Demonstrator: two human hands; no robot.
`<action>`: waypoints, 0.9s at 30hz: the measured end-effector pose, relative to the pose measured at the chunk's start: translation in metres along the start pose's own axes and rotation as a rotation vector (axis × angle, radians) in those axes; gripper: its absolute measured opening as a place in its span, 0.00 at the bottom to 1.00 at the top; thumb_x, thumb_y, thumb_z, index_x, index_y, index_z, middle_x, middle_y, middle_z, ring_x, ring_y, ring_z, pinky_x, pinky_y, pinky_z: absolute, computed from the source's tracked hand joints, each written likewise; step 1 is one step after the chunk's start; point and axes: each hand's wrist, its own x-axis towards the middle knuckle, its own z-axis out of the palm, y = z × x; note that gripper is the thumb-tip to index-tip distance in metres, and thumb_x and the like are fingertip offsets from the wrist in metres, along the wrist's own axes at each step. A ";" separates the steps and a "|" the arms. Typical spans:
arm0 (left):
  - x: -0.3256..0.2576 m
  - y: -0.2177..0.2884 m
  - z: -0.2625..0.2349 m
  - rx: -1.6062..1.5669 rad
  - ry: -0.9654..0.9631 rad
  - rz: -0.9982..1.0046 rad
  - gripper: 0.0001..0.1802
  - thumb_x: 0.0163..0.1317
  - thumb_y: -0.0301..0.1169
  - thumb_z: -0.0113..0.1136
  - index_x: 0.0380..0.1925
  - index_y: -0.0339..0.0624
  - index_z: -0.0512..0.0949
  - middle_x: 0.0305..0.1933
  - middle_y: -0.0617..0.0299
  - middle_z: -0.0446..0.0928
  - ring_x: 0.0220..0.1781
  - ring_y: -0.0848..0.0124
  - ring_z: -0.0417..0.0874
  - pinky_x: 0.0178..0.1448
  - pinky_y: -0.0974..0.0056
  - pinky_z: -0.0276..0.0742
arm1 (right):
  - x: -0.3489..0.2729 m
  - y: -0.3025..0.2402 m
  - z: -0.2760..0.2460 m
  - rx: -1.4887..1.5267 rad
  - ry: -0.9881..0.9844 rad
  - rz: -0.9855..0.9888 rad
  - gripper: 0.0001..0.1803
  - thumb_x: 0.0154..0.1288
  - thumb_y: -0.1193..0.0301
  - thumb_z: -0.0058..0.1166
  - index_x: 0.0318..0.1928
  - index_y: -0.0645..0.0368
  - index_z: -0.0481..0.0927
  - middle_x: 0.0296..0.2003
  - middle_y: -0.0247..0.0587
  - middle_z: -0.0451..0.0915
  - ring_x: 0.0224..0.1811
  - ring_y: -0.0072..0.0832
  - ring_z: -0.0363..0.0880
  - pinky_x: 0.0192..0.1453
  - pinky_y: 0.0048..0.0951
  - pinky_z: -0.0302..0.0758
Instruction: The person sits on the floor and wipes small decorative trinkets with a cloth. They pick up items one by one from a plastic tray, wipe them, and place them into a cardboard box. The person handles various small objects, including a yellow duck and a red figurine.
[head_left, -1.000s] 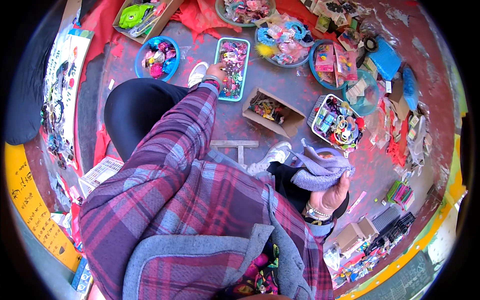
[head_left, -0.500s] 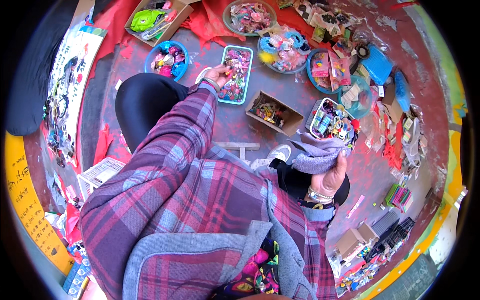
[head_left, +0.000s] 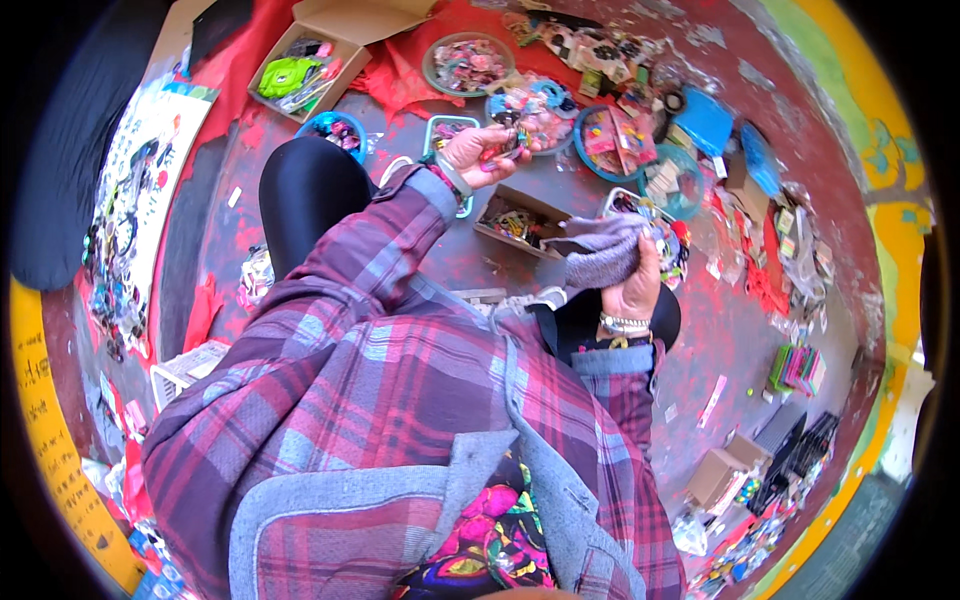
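Note:
My left hand (head_left: 474, 158) is closed on a few small colourful trinkets (head_left: 519, 147) whose kind I cannot make out. It is raised in front of the turquoise-rimmed white tray (head_left: 467, 205) and partly hides it. Bunched in my right hand (head_left: 636, 284) is a greyish-purple cloth (head_left: 602, 255), its loose end hanging toward the left. Between my hands an open cardboard box (head_left: 548, 216) on the floor holds a mix of small items. Behind the cloth, a white basket (head_left: 612, 203) of small goods is partly covered.
Round tubs of small accessories, including a blue tub (head_left: 582, 150) and a teal bowl (head_left: 690, 205), stand beyond my hands. A larger carton (head_left: 345, 72) with a bright green item is at far left. A stack of colourful baskets (head_left: 797, 369) is at right.
My left hand has lifted out of the tray and moved right with small trinkets in its fingers. The cloth in my right hand has shifted slightly up and left. The view has shifted too.

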 end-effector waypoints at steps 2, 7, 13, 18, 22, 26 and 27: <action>-0.009 -0.019 0.038 0.182 0.065 -0.082 0.17 0.63 0.27 0.45 0.52 0.35 0.64 0.48 0.48 0.68 0.40 0.70 0.72 0.26 0.79 0.68 | -0.008 -0.003 0.000 0.001 0.043 -0.033 0.12 0.61 0.67 0.49 0.43 0.60 0.74 0.40 0.39 0.78 0.44 0.32 0.75 0.54 0.36 0.69; -0.067 -0.055 0.108 0.493 -0.010 -0.272 0.18 0.62 0.33 0.49 0.48 0.31 0.66 0.46 0.50 0.69 0.38 0.73 0.72 0.24 0.80 0.66 | -0.038 -0.002 0.019 -0.199 -0.042 0.038 0.25 0.67 0.52 0.39 0.39 0.65 0.74 0.31 0.43 0.79 0.33 0.29 0.77 0.42 0.27 0.73; -0.126 -0.085 0.115 0.483 0.194 -0.398 0.14 0.61 0.29 0.48 0.44 0.31 0.69 0.40 0.53 0.72 0.40 0.70 0.76 0.24 0.79 0.67 | -0.063 0.026 0.016 -0.257 -0.037 0.023 0.08 0.65 0.69 0.42 0.37 0.62 0.69 0.24 0.38 0.73 0.27 0.24 0.74 0.33 0.24 0.74; -0.123 -0.097 0.118 0.642 0.339 -0.308 0.11 0.62 0.29 0.47 0.42 0.36 0.71 0.37 0.58 0.74 0.36 0.74 0.76 0.23 0.79 0.65 | -0.081 0.012 0.038 -0.616 -0.266 -0.038 0.08 0.60 0.76 0.47 0.41 0.63 0.74 0.29 0.33 0.75 0.30 0.16 0.73 0.36 0.18 0.70; -0.120 -0.105 0.112 0.860 0.355 -0.224 0.09 0.62 0.30 0.48 0.40 0.42 0.73 0.31 0.67 0.74 0.28 0.81 0.72 0.22 0.78 0.63 | -0.090 0.018 0.066 -1.004 -0.225 -0.109 0.16 0.53 0.68 0.58 0.42 0.61 0.73 0.25 0.38 0.78 0.26 0.22 0.77 0.30 0.23 0.72; -0.118 -0.110 0.116 1.337 0.386 -0.122 0.11 0.61 0.29 0.48 0.42 0.40 0.73 0.29 0.67 0.73 0.28 0.81 0.72 0.29 0.75 0.70 | -0.086 0.031 0.073 -1.267 -0.181 -0.308 0.18 0.52 0.65 0.59 0.43 0.58 0.74 0.24 0.43 0.78 0.25 0.31 0.79 0.30 0.27 0.73; -0.119 -0.114 0.108 1.490 0.326 0.043 0.11 0.60 0.28 0.49 0.42 0.38 0.73 0.30 0.65 0.74 0.29 0.79 0.74 0.32 0.73 0.72 | -0.088 0.033 0.072 -1.244 -0.188 -0.289 0.17 0.52 0.66 0.59 0.41 0.58 0.75 0.24 0.42 0.78 0.25 0.29 0.78 0.30 0.26 0.73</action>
